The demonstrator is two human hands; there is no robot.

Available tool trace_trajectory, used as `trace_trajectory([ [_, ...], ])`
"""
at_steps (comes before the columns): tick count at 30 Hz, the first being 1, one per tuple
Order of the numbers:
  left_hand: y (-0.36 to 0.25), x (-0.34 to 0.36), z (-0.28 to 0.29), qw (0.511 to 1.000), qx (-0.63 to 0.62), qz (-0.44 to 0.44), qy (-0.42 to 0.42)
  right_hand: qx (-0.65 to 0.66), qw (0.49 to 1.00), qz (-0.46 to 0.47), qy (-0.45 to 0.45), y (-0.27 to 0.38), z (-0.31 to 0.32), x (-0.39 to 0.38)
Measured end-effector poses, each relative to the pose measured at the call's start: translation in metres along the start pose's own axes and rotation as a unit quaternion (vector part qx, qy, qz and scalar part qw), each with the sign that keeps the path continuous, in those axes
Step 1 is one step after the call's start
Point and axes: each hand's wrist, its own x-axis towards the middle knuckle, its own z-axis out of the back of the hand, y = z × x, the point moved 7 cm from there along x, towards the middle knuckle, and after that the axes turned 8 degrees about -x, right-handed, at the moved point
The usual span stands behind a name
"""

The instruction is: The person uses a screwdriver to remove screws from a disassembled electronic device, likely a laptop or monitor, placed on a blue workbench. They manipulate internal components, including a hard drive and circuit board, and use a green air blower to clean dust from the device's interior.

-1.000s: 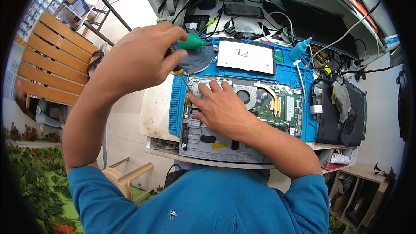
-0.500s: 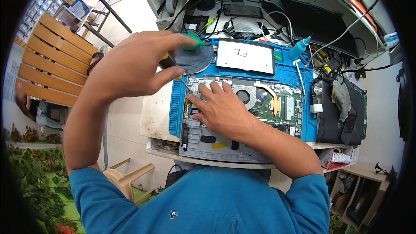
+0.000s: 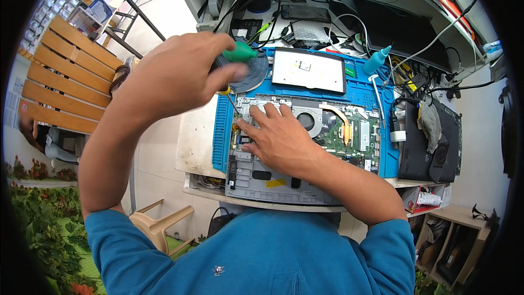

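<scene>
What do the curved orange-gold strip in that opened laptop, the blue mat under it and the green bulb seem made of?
Curved strip: probably copper, smooth, with a slight sheen; its coppery colour suggests metal.
Blue mat: likely silicone or rubber, mostly matte; the moulded ridges hint at that.
Green bulb: rubber or soft plastic, smooth; rounded and evenly coloured, though looks can't settle which.

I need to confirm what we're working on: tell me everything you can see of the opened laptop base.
The opened laptop base lies flat, insides up, partly on the blue mat. Its grey, plastic-looking shell carries a yellow strip, a round fan, a copper-coloured heat pipe and a green circuit board. The right hand rests across it; the screwdriver points at its upper left, tip contact unclear.
</scene>
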Motion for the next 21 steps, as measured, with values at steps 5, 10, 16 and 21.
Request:
trace_trajectory([
  [5,-0.002,0.000,0.002,0.991,-0.029,-0.131,0.001,0.008,1.000,0.003,0.006,0.000,-0.001,0.001],
  [10,-0.005,0.003,0.000,1.000,0.020,-0.012,0.016,0.047,0.998,-0.006,-0.040,-0.002,-0.005,0.008],
  [16,-0.014,0.001,0.001,0.997,0.075,-0.031,-0.001,0.038,0.999,-0.010,-0.036,0.003,-0.002,0.018],
  [21,-0.014,0.005,-0.002,0.992,0.001,-0.127,-0.001,0.054,0.998,-0.017,-0.027,0.003,-0.002,0.019],
])
